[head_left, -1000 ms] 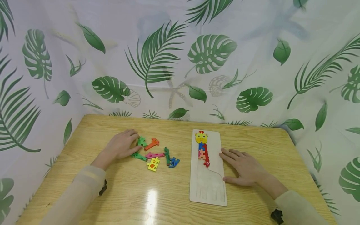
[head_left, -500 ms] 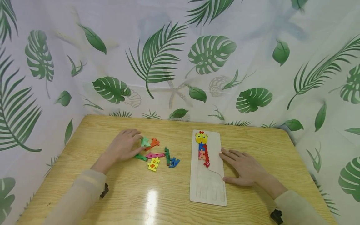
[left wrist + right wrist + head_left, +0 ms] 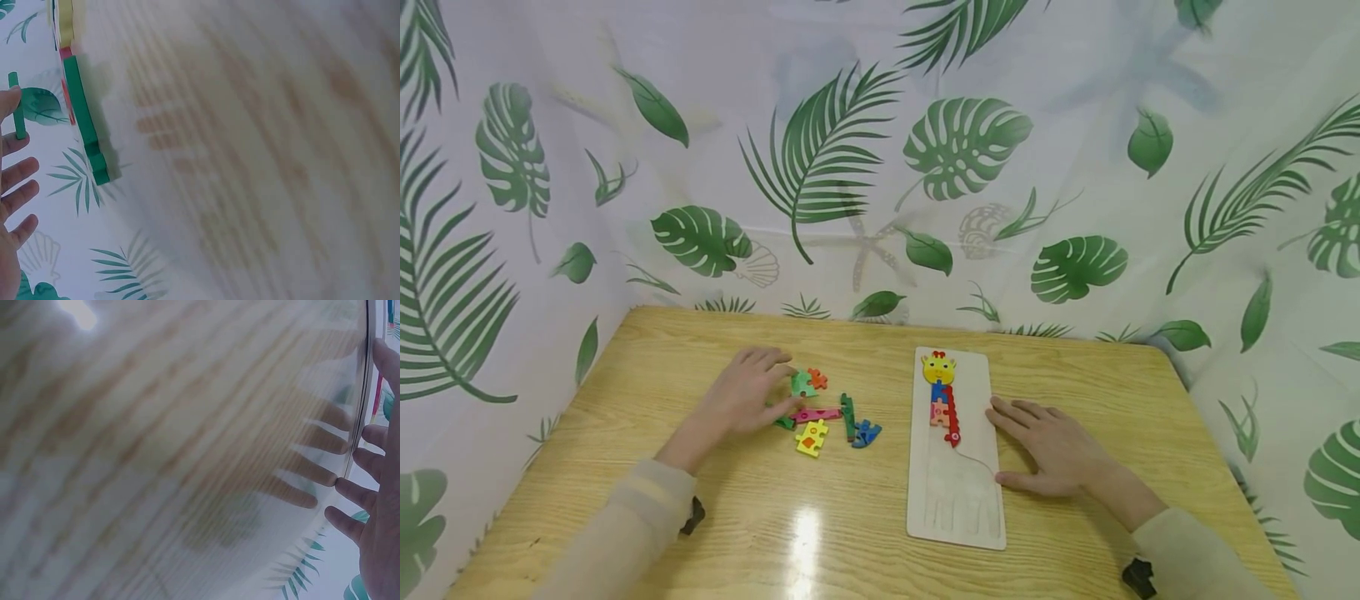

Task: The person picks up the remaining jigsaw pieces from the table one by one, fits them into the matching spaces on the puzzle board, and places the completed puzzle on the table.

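Note:
My left hand [image 3: 741, 398] pinches a light green puzzle piece [image 3: 804, 383] between thumb and forefinger. In the left wrist view the green piece [image 3: 18, 115] is seen edge-on, raised off the table, and the other fingers are spread. Close under that hand lie a pink piece [image 3: 817, 415], a dark green piece [image 3: 786, 422] and an orange piece [image 3: 818, 379], partly covered. The right hand [image 3: 1052, 450] rests on the table, fingers spread, fingertips and thumb at the right edge of the white puzzle board [image 3: 917, 500]. In the right wrist view the fingertips [image 3: 340, 484] meet the board's side.
The board's upper part holds a yellow giraffe head [image 3: 938, 368] with blue, pink and red pieces [image 3: 953, 421] below it; its lower recess is bare. A yellow piece [image 3: 811, 437], another dark green piece [image 3: 847, 417] and a blue piece [image 3: 866, 433] lie between hand and board. A leaf-patterned cloth [image 3: 865, 250] stands behind.
The left hand has picked up the light green piece and moved slightly right with it, over the orange piece. The right hand stays at the board.

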Tool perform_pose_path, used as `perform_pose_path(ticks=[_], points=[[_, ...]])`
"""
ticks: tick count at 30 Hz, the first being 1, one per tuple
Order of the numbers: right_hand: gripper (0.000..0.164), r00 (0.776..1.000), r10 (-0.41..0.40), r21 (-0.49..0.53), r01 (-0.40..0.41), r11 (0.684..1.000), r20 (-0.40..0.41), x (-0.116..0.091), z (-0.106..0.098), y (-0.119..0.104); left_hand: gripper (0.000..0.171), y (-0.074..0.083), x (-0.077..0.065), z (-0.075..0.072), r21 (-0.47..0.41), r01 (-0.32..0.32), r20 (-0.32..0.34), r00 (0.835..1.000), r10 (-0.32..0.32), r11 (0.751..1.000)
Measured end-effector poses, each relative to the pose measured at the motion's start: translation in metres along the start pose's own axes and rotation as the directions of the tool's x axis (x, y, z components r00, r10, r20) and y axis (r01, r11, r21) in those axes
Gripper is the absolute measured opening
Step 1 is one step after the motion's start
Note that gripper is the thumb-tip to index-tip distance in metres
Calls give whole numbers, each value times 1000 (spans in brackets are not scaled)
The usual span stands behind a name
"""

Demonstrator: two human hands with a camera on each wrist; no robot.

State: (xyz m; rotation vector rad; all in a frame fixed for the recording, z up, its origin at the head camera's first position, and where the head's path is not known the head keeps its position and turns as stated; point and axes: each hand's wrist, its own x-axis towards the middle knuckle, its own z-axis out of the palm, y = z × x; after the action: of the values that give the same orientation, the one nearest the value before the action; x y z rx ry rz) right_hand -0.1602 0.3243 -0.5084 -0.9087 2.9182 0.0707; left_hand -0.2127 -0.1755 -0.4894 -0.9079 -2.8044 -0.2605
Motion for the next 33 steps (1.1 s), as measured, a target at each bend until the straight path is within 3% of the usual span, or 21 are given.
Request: perform_pose_path(ticks=[7,33], points=[[99,1000,7,-9,-7,1000,5,0,0,0,49,12,1,0,-20,-32,-16,999,32,999],[99,999,25,37,-26,999,21,-1,2,-1,49,62,7,4,-80,-107,65,992,112,991]])
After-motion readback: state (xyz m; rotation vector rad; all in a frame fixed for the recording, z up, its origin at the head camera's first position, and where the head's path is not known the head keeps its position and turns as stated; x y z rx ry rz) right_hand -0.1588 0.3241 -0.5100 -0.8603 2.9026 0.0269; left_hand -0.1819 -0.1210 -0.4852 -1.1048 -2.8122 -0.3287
